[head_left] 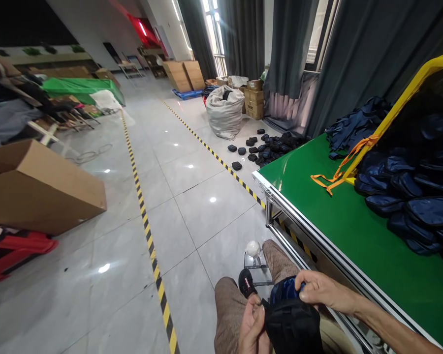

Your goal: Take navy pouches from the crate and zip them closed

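Note:
A small black pouch (291,324) with a dark blue part (283,290) at its far end is held over my lap between both hands. The fingers of my left hand (254,324) pinch its left edge. On the upper right, my right hand (323,292) grips the blue part between thumb and bent fingers. The underside of the pouch is hidden from view.
To the right stands a green-topped table (310,196) with a metal edge. On it lie a heap of dark blue pouches (428,206), a yellow frame (402,108) and an orange strap (330,182). More pouches (273,147) lie on the floor beside a white sack (226,115). A cardboard box (59,182) stands left.

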A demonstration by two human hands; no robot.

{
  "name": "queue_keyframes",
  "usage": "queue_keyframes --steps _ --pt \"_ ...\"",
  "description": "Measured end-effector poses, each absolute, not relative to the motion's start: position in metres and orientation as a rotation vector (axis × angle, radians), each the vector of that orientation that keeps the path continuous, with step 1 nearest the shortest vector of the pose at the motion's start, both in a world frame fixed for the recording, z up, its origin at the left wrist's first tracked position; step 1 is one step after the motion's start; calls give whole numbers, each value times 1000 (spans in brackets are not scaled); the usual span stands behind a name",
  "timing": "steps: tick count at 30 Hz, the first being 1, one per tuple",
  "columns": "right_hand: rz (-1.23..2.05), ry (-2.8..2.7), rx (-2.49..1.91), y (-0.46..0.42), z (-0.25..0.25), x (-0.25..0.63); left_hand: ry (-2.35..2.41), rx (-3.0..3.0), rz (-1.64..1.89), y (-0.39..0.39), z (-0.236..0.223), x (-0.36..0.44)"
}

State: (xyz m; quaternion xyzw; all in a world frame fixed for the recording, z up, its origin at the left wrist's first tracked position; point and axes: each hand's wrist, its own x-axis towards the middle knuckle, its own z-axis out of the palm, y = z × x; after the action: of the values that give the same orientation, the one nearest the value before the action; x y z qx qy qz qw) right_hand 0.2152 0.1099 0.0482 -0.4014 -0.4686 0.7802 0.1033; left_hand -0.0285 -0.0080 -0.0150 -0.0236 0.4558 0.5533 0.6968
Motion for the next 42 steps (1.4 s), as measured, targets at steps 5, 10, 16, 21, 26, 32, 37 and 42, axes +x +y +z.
queue_keyframes --steps 5,10,16,21,26,32,37,42 --pt "1621 -1562 -1520 120 27 209 915 -54 1345 -5 -16 -15" --pt "2053 -1373 -1402 116 25 213 948 -100 1337 -1 -13 -19" --pt "2445 -768 -1139 116 40 211 961 153 1054 9 2 -26" --pt "2279 -1245 -1288 130 25 208 1046 594 834 30 16 -31" --pt "1700 -1832 -1531 142 -16 206 1547 1161 702 66 0 -27" --pt "1125 -2438 -1283 138 -31 216 1826 1645 417 76 -43 -11" --pt "940 -2677 -1261 140 -15 225 1775 1794 626 68 -57 -15" --pt "1242 -2589 -1057 177 1 227 1707 1707 921 67 -49 -28"
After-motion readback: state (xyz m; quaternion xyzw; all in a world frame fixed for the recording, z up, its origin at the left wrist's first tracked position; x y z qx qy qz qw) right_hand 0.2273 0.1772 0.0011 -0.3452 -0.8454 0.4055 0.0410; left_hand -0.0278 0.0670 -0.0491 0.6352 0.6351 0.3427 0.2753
